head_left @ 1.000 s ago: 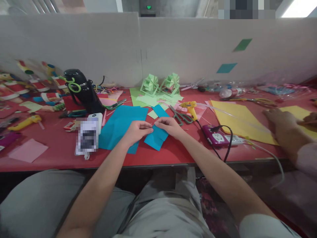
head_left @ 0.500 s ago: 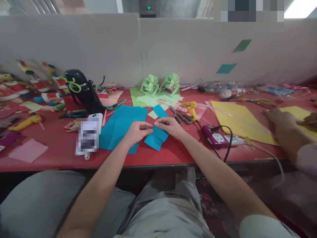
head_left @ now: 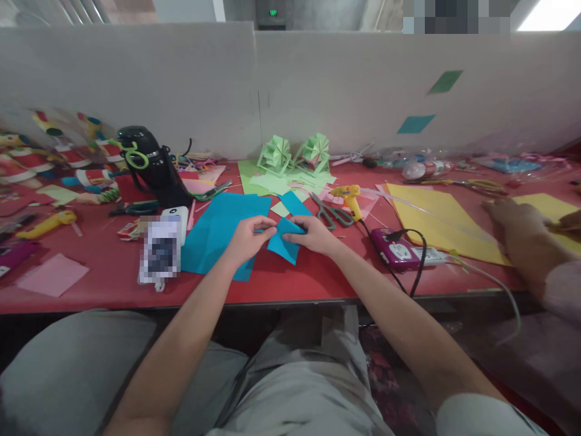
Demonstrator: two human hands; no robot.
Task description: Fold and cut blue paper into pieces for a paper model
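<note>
A small piece of blue paper [head_left: 285,247] is held over the red table, its upper part bent over. My left hand [head_left: 252,240] pinches it at the left edge, thumb and fingers together. From the other side my right hand [head_left: 314,235] grips its right part between thumb and fingers. Large blue sheets [head_left: 227,227] lie under and left of my left hand. Just beyond my hands rest a blue paper strip [head_left: 295,204] and a small pale green paper piece [head_left: 280,209].
Grey-handled scissors [head_left: 332,215] and a yellow glue gun [head_left: 349,200] lie right of my hands, near a purple power socket [head_left: 396,249]. Green folded-paper models [head_left: 278,155] stand at the back. A phone [head_left: 160,249] lies left. Another person's hand [head_left: 517,227] rests on yellow paper [head_left: 447,221].
My right hand has shifted slightly down, with its thumb now on the paper. The blue paper has been turned and its upper part bent over.
</note>
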